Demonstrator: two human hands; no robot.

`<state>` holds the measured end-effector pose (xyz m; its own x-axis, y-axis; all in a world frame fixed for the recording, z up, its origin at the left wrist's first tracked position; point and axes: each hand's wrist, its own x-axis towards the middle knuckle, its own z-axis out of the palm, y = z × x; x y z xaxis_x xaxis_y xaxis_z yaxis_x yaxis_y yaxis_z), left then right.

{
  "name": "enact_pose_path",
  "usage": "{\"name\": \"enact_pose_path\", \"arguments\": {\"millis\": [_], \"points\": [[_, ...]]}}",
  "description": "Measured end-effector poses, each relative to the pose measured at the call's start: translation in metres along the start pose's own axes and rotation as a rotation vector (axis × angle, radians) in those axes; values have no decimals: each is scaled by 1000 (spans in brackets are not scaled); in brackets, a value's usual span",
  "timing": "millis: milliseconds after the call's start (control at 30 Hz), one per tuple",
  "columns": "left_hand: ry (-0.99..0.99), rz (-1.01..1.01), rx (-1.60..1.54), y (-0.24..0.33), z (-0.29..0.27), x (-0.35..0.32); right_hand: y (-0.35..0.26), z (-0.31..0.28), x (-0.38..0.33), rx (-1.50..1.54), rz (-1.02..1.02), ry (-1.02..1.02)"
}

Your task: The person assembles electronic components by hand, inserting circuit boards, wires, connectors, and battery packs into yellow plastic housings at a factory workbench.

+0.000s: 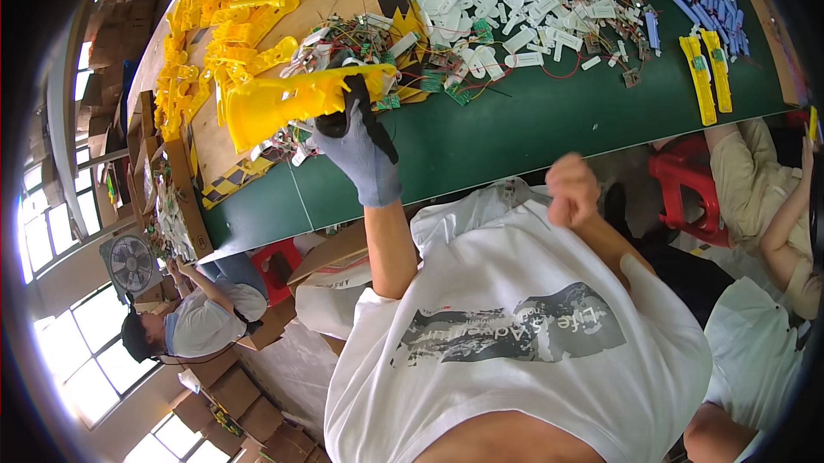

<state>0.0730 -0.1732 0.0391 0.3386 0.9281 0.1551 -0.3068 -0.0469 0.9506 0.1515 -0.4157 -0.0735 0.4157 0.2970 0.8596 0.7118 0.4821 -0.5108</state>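
My left hand (365,163), in a grey glove with black-coated fingers, is closed around a long yellow plastic shell (275,107). It holds the shell above the table's near edge, with the flared end pointing left. My bare right hand (572,188) is curled into a loose fist just off the table edge, in front of my chest; anything inside it is hidden. Behind the shell lies a tangle of red and black wires with small circuit boards (365,34). A heap of white plastic pieces (506,0) spreads over the table beyond my hands.
More yellow shells (249,12) are piled on a wooden board (322,0) at the far left. Blue cylindrical cells (708,0) and two yellow strips (705,77) lie on the green table (532,133) at right. Red stools (691,188) and other people are nearby.
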Motion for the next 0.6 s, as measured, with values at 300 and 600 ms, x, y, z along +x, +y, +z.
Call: {"name": "enact_pose_path", "arguments": {"millis": [300, 600], "points": [[58, 43, 100, 0, -7, -30, 7, 13, -52, -570, 878, -936], [11, -102, -111, 0, -38, -38, 54, 47, -90, -466, 680, -786]]}}
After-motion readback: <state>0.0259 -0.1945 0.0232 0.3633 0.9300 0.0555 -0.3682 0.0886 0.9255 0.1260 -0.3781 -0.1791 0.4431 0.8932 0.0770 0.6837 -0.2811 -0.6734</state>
